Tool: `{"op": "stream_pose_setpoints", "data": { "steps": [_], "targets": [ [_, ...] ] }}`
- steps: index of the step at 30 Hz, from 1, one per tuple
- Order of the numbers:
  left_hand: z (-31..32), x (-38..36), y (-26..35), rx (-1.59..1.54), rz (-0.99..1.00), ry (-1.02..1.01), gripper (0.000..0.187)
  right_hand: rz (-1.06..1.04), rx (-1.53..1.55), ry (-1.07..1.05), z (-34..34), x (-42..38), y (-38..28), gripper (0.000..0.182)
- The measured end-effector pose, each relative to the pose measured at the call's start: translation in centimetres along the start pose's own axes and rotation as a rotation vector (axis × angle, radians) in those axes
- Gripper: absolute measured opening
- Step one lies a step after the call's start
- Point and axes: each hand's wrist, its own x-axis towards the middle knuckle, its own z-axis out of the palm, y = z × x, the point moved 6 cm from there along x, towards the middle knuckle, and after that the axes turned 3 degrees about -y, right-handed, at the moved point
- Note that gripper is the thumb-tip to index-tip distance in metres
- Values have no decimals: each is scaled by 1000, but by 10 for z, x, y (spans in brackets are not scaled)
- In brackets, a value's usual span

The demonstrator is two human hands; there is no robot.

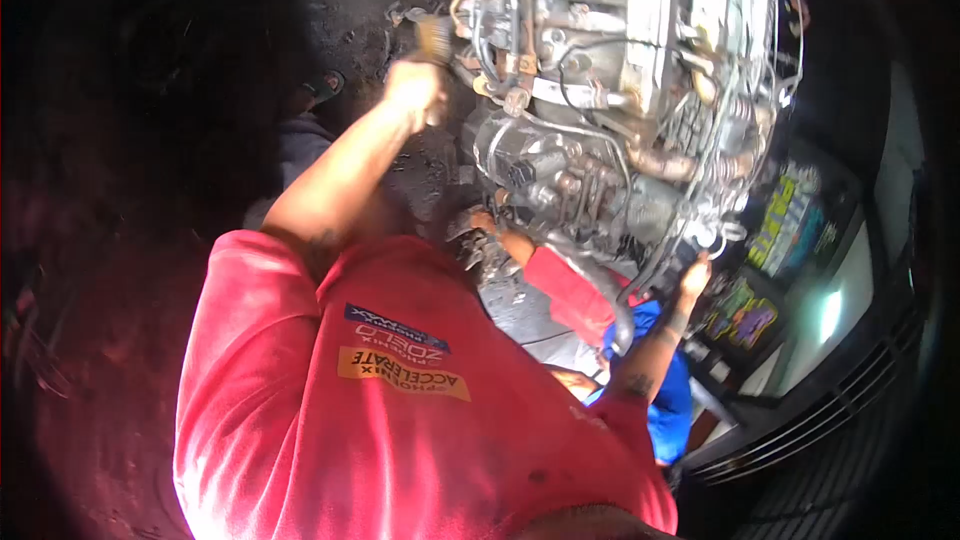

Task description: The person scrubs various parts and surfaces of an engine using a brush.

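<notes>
My left hand [415, 90] is closed around a brush [434, 38] with tan bristles, blurred by motion, beside the left edge of a large, dirty engine [590, 110]. Hoses, cables and metal pipes run across the engine. At its lower right corner, my right hand [695, 275] reaches up to a bright looped part [708, 237]. The fingers there look closed, but glare hides exactly what they grip.
Below the engine, another person in a red sleeve [570, 290] and blue clothing [672, 390] has a hand [483, 221] near its underside. A foot [325, 90] shows at left. Stickered dark panels [745, 315] and a slatted grille [800, 460] stand at right.
</notes>
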Motion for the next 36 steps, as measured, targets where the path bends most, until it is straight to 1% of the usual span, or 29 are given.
{"op": "stream_pose_setpoints", "data": {
  "steps": [1, 2, 3, 4, 5, 6, 7, 8, 9, 11, 12, 13, 14, 15, 16, 17, 18, 19, 21, 22, 23, 24, 25, 27, 29, 31, 33, 35, 36],
  "targets": [
    [-11, -14, 13, -61, 46, 116, 14, -224, -87, 38, -2, -1, 3, 25],
    [-19, -27, 14, -168, 72, 91, 7, -441, -173, 86, 6, 2, 8, 27],
    [-19, -46, 14, -265, 155, 85, 7, -640, -271, 131, 11, 2, 26, 33],
    [-12, -69, 13, -274, 151, 63, 8, -261, -267, 110, 27, 27, 109, 33],
    [2, -97, 15, -274, 73, 66, 9, -371, -450, 60, 18, 12, 50, 33],
    [18, -106, 16, -263, 75, -12, 8, -312, -548, 126, 14, -3, 8, 35],
    [33, -113, 13, -259, 71, -85, 7, -145, -640, 43, 19, 1, 26, 42],
    [45, -100, 16, -190, 74, -163, 9, 119, -234, 130, 10, -6, 5, 53],
    [58, -84, 21, -138, 84, -232, 14, 128, -222, 120, 10, 2, 29, 59],
    [60, -81, 23, -107, 50, -202, 12, 359, -128, 118, -5, -22, -54, 60],
    [52, -82, 25, -86, 32, -258, 10, 237, -98, 183, -2, -17, -33, 51],
    [37, -85, 26, -76, 26, -285, 9, -213, -304, 62, 4, -12, -22, 40],
    [21, -83, 17, -135, 44, -201, 10, -316, -587, 71, 21, 5, 16, 32],
    [11, -98, 20, -153, 29, -80, 6, -308, -378, 161, 33, 28, 83, 36],
    [0, -105, 15, -206, 50, -41, 7, -57, -5, 137, 17, 10, 37, 41],
    [-7, -109, 5, -256, 56, -13, 8, -60, 63, 113, 17, 11, 34, 48],
    [-6, -112, -2, -319, 57, 15, 11, 199, 58, 130, 7, -7, -21, 50],
    [-3, -114, -10, -377, 48, 32, 14, 267, 4, 140, 4, -12, -32, 51],
    [17, -99, -14, -386, 101, -72, 13, 225, -2, 111, 7, 0, -2, 53],
    [37, -88, -7, -372, 131, -173, 14, 119, -42, 131, 9, 2, 22, 54],
    [53, -69, 1, -390, 115, -129, 16, 3, -78, 150, 12, 7, 31, 56],
    [64, -56, 21, -287, 162, -42, 17, 207, -41, 129, 9, 1, 7, 57],
    [57, -6, 20, -294, 314, 82, 16, 194, -42, 120, 9, 1, 13, 57],
    [38, 20, 34, -239, 95, -110, 16, 29, 41, 107, 16, 11, 30, 56],
    [20, 2, 44, -226, 256, -81, 16, 150, 129, 134, 15, 7, 22, 55],
    [18, -47, 40, -212, 296, -1, 14, 142, 95, 130, 13, 4, 15, 53],
    [29, -84, 24, -293, 215, 3, 13, 140, 80, 117, 10, 0, 1, 52],
    [46, -80, 27, -278, 243, -30, 12, 217, 41, 139, 7, -6, -18, 50],
    [50, -55, 31, -268, 357, -57, 12, 239, 58, 142, 7, -6, -21, 50]
  ]
}}
